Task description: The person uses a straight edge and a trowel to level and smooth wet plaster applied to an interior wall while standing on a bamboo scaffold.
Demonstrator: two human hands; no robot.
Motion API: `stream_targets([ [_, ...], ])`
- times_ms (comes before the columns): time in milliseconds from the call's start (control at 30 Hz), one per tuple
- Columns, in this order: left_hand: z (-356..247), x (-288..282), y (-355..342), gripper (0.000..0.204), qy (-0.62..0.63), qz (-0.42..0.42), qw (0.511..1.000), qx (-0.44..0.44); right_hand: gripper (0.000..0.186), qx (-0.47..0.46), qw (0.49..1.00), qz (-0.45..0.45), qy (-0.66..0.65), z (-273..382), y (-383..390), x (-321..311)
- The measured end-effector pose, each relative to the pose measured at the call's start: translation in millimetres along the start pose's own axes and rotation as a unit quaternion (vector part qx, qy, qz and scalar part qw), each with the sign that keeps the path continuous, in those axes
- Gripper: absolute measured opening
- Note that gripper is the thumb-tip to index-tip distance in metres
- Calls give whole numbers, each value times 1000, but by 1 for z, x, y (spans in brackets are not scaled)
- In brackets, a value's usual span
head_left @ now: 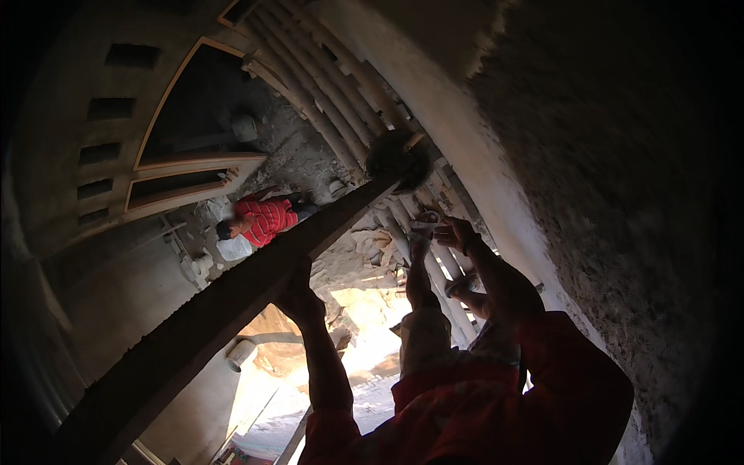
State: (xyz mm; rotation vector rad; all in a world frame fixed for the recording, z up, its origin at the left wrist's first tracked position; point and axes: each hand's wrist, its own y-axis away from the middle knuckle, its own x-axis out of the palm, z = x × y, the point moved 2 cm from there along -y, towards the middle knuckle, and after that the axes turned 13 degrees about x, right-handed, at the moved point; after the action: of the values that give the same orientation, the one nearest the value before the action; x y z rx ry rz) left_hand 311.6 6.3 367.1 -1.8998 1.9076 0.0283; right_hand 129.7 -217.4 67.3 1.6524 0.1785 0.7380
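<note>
A long, dark wooden beam (225,310) slants across the view from the lower left to the middle. My left hand (301,298) grips its lower edge, with part of the fingers hidden against the wood. Near the beam's far end rests a round, dark pan (398,159) with a short handle-like stick across it. My right hand (459,234) is out in front of me, above my sandalled foot (425,223). Its fingers look stretched and apart, and I make out nothing in them. Both feet stand on wooden poles (443,260) high above the ground.
Below, a person in a red striped shirt (267,221) is beside an open wooden door frame (194,167). A rough plaster wall (573,170) rises close on my right. More long poles (325,85) run along it. A bucket (242,354) stands on the sunlit ground.
</note>
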Motion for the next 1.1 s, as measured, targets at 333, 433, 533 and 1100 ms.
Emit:
stream_targets([
  [333, -6, 16, -1, 39, -72, 137, 985, 79, 29, -41, 990, -76, 114, -4, 25, -31],
  [433, -18, 25, -7, 43, -14, 114, 992, 57, 27, -45, 983, -77, 163, -8, 35, -20],
  [533, -17, 29, -16, 44, 8, 94, 991, 94, 29, -46, 983, -51, 171, -18, 40, -15],
  [1100, -180, -89, -52, 48, 235, 135, 927, 260, 96, 38, 971, 218, -88, -41, 92, 80],
])
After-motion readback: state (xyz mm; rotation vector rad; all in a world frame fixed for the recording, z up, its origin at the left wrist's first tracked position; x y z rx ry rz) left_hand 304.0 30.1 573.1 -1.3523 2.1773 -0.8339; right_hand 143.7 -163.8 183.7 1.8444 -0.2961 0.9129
